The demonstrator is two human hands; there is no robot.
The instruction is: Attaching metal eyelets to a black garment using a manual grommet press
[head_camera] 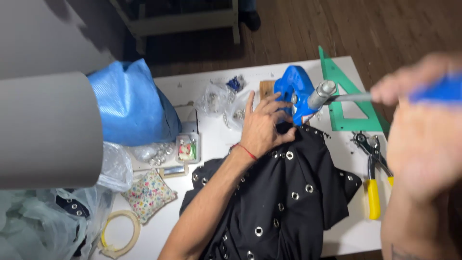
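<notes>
Head view, looking down on a white desk [211,144] standing on a dark wooden floor.

A grey roll [45,130] crosses the desk's left edge. Beside it, at the far left corner, sits a large blue plastic bag [127,103]. Black fabric studded with metal eyelets [284,192] covers the middle of the desk and runs over its near edge.

A green set square [337,115] lies at the far right corner. A blue hand press [296,91] stands at the far edge, just left of the set square, with the fabric's top tucked under it.

The left hand [262,125] rests on the fabric at the base of the press, fingers spread and pressing flat, holding nothing. The right hand [423,139], blurred and close to the camera, closes on the blue grip of the press lever [339,97].

Yellow-handled pliers [373,180] lie near the right edge. A floral cushion [148,194] sits toward the near left, with a coiled tape measure [118,233] at the near left corner. Clear plastic packets of small metal parts [219,98] lie at the far edge, left of the press. A small clear box [186,148] sits below the blue bag.
</notes>
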